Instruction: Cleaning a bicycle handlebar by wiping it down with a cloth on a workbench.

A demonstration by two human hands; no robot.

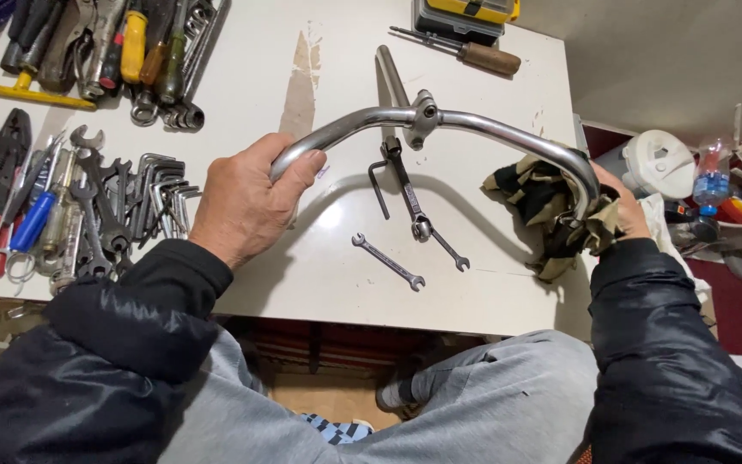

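Note:
A curved chrome bicycle handlebar (491,127) with its stem clamp (423,112) is held above a white table (242,86). My left hand (246,202) grips its left end. My right hand (616,206) holds a camouflage-patterned rag (538,206) wrapped around the handlebar's right end. Under the bar lie a small open-ended wrench (388,261), a longer wrench (418,206) and a dark hex key (377,185).
Many wrenches and hex keys (126,206) lie at the left, with pliers and screwdrivers (10,206) beyond. More tools (122,51) fill the far left corner. A wooden-handled screwdriver (474,53) and a yellow case (465,13) sit at the back. Clutter with a plastic bottle (712,176) stands to the right.

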